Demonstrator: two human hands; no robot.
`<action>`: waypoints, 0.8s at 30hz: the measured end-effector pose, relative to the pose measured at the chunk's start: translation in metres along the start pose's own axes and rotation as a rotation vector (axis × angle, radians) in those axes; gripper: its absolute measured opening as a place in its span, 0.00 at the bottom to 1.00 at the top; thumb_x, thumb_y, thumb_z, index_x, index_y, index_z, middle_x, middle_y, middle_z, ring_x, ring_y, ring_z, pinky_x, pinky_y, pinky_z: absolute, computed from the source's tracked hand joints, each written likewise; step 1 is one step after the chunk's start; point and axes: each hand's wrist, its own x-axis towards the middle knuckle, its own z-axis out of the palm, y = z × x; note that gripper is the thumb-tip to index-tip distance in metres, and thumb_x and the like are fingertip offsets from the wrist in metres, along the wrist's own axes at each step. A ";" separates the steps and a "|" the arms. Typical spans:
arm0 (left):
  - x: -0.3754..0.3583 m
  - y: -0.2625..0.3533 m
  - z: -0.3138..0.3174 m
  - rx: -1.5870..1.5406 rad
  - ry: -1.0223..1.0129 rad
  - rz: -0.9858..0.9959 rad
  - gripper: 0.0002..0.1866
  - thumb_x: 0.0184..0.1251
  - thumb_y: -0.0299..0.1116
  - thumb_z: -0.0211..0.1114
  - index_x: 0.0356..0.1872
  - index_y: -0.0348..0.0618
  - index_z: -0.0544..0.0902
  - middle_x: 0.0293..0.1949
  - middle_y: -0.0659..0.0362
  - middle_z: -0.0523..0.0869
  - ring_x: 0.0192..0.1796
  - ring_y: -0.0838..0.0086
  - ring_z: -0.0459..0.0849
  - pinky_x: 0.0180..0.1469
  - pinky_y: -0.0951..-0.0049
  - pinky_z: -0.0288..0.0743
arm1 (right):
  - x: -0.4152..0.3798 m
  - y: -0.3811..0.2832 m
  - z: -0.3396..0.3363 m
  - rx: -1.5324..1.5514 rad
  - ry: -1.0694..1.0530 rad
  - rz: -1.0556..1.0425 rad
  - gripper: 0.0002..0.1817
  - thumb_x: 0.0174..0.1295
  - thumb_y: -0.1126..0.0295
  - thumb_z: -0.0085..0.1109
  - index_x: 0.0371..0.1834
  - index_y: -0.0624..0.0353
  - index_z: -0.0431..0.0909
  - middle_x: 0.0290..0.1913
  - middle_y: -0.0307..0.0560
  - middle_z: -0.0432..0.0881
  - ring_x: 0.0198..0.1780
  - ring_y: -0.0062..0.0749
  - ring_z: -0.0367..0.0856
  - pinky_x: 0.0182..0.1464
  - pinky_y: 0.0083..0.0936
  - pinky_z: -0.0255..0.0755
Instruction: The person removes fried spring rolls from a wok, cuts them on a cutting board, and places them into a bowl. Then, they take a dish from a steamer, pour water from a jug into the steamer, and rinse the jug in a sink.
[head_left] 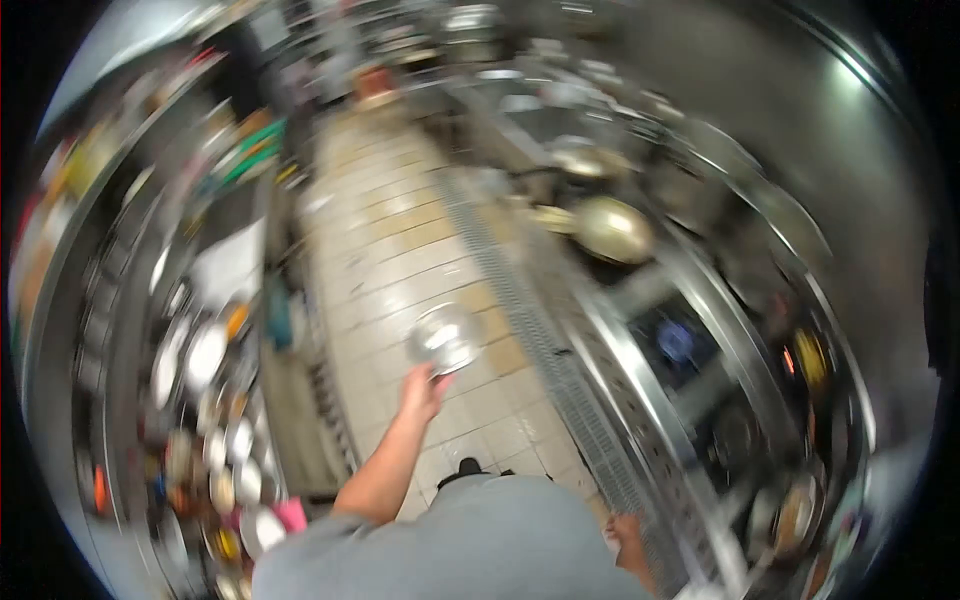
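Note:
Out in front of me over the tiled floor, my left hand (426, 392) grips the near rim of a shiny round bowl (445, 338). The bowl looks like metal, and blur hides what is in it, if anything. Low by my right side is my right hand (627, 532), partly cut off by my grey shirt. Its fingers look curled, with a small whitish patch beside them that I cannot identify. The metal stove edge (655, 465) is what it is nearest to.
A tiled walkway (390, 240) runs ahead, with a floor grate (540, 350) along its right. To the right, the stove carries a lit blue burner (676, 343) and a gold-toned wok (614, 230). On the left counter sit several bowls and white plates (206, 355).

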 end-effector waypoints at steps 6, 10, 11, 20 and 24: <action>-0.005 0.122 -0.017 -0.166 0.107 0.170 0.05 0.71 0.23 0.58 0.43 0.39 0.73 0.46 0.50 0.81 0.49 0.58 0.85 0.57 0.53 0.84 | 0.000 -0.146 0.081 -0.273 -0.159 -0.084 0.14 0.71 0.65 0.56 0.50 0.65 0.80 0.33 0.54 0.83 0.29 0.45 0.85 0.27 0.41 0.81; -0.017 0.180 -0.066 -0.219 0.231 0.243 0.04 0.72 0.24 0.58 0.42 0.42 0.73 0.45 0.51 0.81 0.48 0.57 0.85 0.55 0.55 0.83 | 0.023 -0.232 0.115 -0.402 -0.235 -0.164 0.14 0.71 0.65 0.56 0.51 0.63 0.80 0.34 0.53 0.82 0.30 0.45 0.86 0.28 0.41 0.81; -0.012 0.187 -0.088 -0.200 0.262 0.293 0.03 0.73 0.25 0.59 0.43 0.43 0.73 0.46 0.54 0.81 0.49 0.62 0.85 0.55 0.55 0.83 | 0.030 -0.253 0.120 -0.426 -0.244 -0.178 0.14 0.72 0.65 0.56 0.51 0.63 0.80 0.34 0.53 0.82 0.31 0.46 0.86 0.28 0.41 0.81; 0.039 0.317 -0.141 -0.184 0.438 0.674 0.07 0.77 0.30 0.57 0.50 0.42 0.74 0.50 0.57 0.83 0.57 0.67 0.83 0.59 0.57 0.81 | 0.245 -0.369 0.143 -0.533 -0.368 -0.124 0.16 0.71 0.66 0.56 0.60 0.57 0.76 0.38 0.54 0.82 0.34 0.48 0.86 0.33 0.44 0.83; 0.089 0.356 -0.152 -0.253 0.581 0.723 0.09 0.77 0.29 0.56 0.53 0.42 0.74 0.53 0.55 0.81 0.58 0.63 0.82 0.59 0.57 0.82 | 0.260 -0.522 0.208 -1.141 -0.438 -0.437 0.16 0.70 0.61 0.55 0.55 0.57 0.78 0.46 0.53 0.83 0.42 0.46 0.85 0.41 0.43 0.80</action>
